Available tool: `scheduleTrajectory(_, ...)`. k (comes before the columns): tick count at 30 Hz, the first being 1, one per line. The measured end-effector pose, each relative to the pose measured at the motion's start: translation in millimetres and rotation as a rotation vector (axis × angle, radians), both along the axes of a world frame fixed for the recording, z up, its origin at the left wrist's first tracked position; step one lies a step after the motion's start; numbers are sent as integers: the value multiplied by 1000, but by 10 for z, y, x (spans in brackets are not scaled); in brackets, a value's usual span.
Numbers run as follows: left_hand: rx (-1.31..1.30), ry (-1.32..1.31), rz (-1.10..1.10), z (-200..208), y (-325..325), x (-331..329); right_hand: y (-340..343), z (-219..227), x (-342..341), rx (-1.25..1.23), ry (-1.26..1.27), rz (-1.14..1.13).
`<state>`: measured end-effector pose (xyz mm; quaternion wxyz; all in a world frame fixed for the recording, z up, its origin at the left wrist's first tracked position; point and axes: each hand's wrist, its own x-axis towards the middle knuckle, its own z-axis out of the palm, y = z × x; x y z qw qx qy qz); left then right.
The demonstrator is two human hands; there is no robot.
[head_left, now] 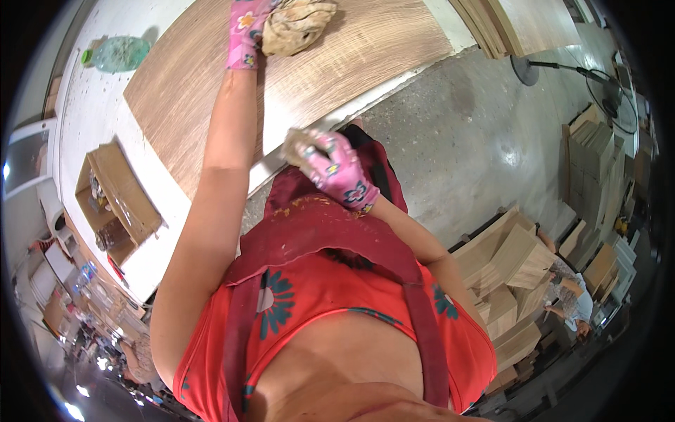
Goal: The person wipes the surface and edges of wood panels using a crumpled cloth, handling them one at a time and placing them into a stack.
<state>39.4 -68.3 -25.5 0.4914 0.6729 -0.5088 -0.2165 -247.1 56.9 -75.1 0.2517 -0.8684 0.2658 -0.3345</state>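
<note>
Right hand (341, 172), gloved, closed round a small tan wad (299, 146), blurred, just off the near edge of the board (373, 46). Left hand (246, 32), also gloved, is over the board, right beside a stained rag (299, 28); the top of the view cuts it, so cannot tell whether it grips the rag or only lies against it. Board lies flat on a white table (88, 119). Risks, as judged: the wad could snag if dragged over the board's near edge; dirt in the rag could smear or scratch the wood-grain face; an uneven push could slide the board, no clamp being visible. Left of the board, a bottle (121, 54) and a cardboard box (126, 186) would be bumped by a shift that way.
</note>
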Motion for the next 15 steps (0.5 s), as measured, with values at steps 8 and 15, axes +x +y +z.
scheduleTrajectory(8,-55,-351,253,-182,878,1031,-764,425,-454,-244,350,-16)
scheduleTrajectory(15,-113,-274,371,-300,1161,1088,-154,532,464,-387,249,334)
